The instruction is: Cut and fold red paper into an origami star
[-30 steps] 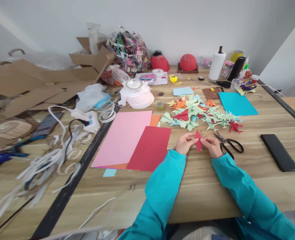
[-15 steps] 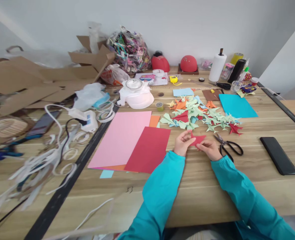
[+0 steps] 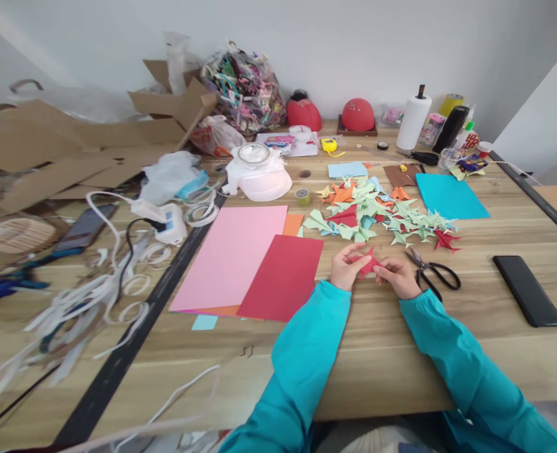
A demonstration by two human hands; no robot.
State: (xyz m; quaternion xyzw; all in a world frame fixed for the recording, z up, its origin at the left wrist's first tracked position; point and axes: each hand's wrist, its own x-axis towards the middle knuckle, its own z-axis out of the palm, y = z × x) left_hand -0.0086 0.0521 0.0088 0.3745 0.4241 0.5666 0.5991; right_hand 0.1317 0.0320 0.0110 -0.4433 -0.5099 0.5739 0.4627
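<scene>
My left hand (image 3: 346,269) and my right hand (image 3: 398,277) pinch a small folded red paper piece (image 3: 367,263) between them, just above the wooden table (image 3: 382,352). Both hands are closed on it, fingertips nearly meeting. Just beyond my hands lies a heap of folded paper shapes (image 3: 377,217) in green, orange, red and blue. Black-handled scissors (image 3: 432,270) lie right beside my right hand. A red sheet (image 3: 283,278) lies to the left of my left hand, overlapping a pink sheet (image 3: 234,255) and an orange one.
A black phone (image 3: 528,290) lies at the right. A blue sheet (image 3: 451,196) sits behind the heap. A paper-towel roll (image 3: 411,123), bottles and red domes line the back. Cardboard (image 3: 61,151), white tape strips (image 3: 90,302), cables and a white kettle (image 3: 257,173) crowd the left.
The red piece stood upright as a pointed shape a second ago; now it lies flatter and lower between my fingers, which have turned and drawn closer together around it.
</scene>
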